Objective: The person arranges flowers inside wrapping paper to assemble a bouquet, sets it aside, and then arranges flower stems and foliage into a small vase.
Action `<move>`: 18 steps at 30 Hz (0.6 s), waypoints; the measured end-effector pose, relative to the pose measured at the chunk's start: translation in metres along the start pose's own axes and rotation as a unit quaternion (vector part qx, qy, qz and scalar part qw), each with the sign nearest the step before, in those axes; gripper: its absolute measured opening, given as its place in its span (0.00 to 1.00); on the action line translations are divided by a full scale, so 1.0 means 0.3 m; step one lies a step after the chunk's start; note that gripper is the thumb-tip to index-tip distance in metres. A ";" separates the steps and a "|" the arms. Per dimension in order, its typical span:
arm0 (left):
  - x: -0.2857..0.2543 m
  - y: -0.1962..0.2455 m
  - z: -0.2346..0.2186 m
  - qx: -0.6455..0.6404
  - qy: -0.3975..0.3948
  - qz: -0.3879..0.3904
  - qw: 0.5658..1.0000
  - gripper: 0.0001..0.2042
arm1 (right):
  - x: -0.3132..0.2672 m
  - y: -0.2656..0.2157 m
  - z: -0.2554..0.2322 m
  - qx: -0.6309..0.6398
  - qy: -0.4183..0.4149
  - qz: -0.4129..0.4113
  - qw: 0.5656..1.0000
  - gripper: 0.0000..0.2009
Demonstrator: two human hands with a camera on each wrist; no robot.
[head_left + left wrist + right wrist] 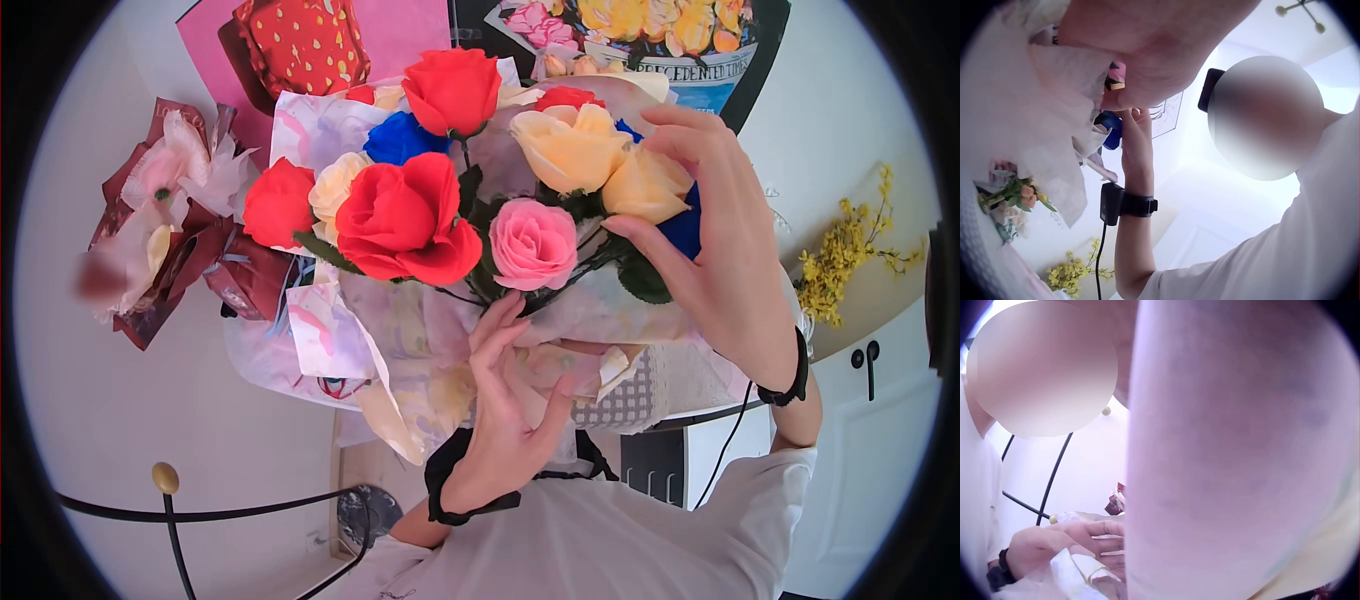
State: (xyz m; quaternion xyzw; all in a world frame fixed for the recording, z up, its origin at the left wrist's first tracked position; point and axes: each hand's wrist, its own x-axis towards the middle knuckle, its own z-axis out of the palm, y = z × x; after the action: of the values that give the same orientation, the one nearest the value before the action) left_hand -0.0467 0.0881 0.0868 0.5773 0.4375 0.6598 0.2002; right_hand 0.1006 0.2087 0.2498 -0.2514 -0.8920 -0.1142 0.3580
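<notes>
R wrist view mostly useless: a big blurred pinkish surface blocks approx 2/3 of it, can't ID for sure. L wrist view: L hand's fingertips not visible, wrapping paper fills much of the L side, & only bits of the flowers peek out. Head view is clearest, tho corners are cut off dark. There, the bouquet is mid-pic, in front of the person's white shirt. Hands apart. R hand curves round a cream rose on the bouquet's R side, thumb at its lower edge, fingers up top; grip pressure can't tell. Blue flower nr the palm is partly hidden. L hand is lower, fingers fairly straight, thumb spread wide, fingertips just below the pink rose; contact there unclear. Bg: dark-red wrapped bunch at L, yellow flowers at R.
</notes>
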 end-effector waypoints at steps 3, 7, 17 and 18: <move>0.005 0.001 -0.005 -0.005 -0.010 0.008 1.000 0.29 | -0.009 -0.001 0.011 -0.029 0.006 -0.020 0.999 0.33; 0.004 0.014 -0.001 -0.003 -0.027 0.002 1.000 0.27 | -0.020 -0.008 0.017 -0.029 -0.005 -0.033 0.999 0.39; 0.007 0.051 -0.005 0.049 -0.059 0.018 0.997 0.26 | -0.048 -0.042 -0.012 -0.008 0.030 -0.104 0.994 0.45; 0.006 0.050 -0.003 0.055 -0.061 0.015 0.997 0.26 | -0.054 -0.048 -0.014 -0.009 0.033 -0.106 0.994 0.45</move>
State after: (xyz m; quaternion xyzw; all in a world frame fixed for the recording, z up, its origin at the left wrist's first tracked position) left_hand -0.0445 0.0811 0.1000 0.6327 0.4515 0.6014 0.1849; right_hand 0.1054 0.1890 0.2412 -0.1549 -0.9002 -0.1672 0.3710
